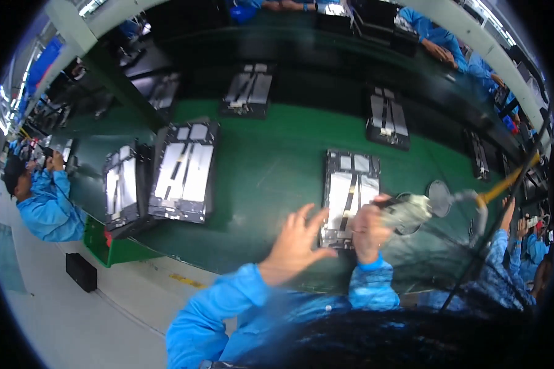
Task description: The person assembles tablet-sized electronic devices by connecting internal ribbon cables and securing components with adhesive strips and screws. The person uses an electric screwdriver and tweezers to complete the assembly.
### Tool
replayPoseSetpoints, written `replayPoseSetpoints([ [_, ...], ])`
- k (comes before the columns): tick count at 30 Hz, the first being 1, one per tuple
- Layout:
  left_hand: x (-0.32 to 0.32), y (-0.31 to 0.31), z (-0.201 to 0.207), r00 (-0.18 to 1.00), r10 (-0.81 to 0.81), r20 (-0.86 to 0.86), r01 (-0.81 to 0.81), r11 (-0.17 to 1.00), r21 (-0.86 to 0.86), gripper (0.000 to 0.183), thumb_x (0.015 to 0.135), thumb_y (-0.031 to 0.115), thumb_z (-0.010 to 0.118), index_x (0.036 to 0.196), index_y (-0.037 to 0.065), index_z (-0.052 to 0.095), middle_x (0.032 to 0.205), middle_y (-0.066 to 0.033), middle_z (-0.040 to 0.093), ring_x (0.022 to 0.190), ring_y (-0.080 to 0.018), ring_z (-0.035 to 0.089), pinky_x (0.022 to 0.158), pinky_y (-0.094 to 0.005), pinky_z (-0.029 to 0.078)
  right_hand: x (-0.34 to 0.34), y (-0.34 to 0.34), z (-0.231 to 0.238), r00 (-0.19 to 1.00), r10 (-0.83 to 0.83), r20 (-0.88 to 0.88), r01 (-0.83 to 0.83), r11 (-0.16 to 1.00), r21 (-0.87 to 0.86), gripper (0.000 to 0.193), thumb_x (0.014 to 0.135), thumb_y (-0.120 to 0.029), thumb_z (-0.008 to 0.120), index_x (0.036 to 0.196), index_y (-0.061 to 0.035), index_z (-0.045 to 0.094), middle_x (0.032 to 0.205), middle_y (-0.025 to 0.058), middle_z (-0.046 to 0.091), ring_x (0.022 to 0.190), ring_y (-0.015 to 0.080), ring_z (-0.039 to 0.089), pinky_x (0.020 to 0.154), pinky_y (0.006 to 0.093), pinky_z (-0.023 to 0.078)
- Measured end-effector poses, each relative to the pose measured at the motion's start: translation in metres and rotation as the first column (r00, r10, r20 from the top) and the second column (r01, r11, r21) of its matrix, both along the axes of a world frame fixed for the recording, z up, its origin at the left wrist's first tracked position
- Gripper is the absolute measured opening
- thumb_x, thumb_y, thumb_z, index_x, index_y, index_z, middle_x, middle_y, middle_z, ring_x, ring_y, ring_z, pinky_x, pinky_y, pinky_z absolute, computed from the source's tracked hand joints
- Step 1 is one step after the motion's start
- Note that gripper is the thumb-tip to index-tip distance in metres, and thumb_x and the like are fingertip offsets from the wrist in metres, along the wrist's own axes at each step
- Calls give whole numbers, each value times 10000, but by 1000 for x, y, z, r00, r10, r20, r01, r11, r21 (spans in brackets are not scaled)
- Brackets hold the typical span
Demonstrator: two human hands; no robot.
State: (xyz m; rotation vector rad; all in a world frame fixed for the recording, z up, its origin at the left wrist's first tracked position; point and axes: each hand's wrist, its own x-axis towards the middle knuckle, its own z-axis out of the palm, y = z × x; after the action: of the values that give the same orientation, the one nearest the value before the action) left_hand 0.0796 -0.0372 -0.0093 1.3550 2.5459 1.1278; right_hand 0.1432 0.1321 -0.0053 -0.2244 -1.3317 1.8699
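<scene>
An opened tablet-like device (pixel 337 200) lies on the green bench in front of me, with silver battery panels, a dark strip between them and black edges. My left hand (pixel 297 242) is open at its left edge, fingers spread and thumb pointing toward its lower corner. My right hand (pixel 369 232) is over the lower right part of the device, its fingers curled together; motion blur hides what they hold, if anything. Beside that hand is a pale, blurred bundle (pixel 407 213), whose kind I cannot make out.
Two stacks of similar devices (pixel 183 175) (pixel 122 184) stand at the left. More devices (pixel 248 92) (pixel 388 117) lie along the dark far strip. A round grey disc (pixel 438 198) and an orange arm (pixel 508 181) are at the right. Co-workers in blue surround the bench.
</scene>
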Motion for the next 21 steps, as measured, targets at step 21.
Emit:
replayPoseSetpoints([
  [21, -155, 46, 82, 517, -82, 852, -400, 857, 325, 631, 1011, 234, 605, 1522, -31, 346, 1422, -143, 547, 1244, -223, 584, 923, -377, 559, 81, 107, 45, 995, -103, 10, 103, 973, -207, 383, 922, -168, 705, 1196, -16, 485, 659, 21, 450, 486, 113, 422, 429, 268, 357],
])
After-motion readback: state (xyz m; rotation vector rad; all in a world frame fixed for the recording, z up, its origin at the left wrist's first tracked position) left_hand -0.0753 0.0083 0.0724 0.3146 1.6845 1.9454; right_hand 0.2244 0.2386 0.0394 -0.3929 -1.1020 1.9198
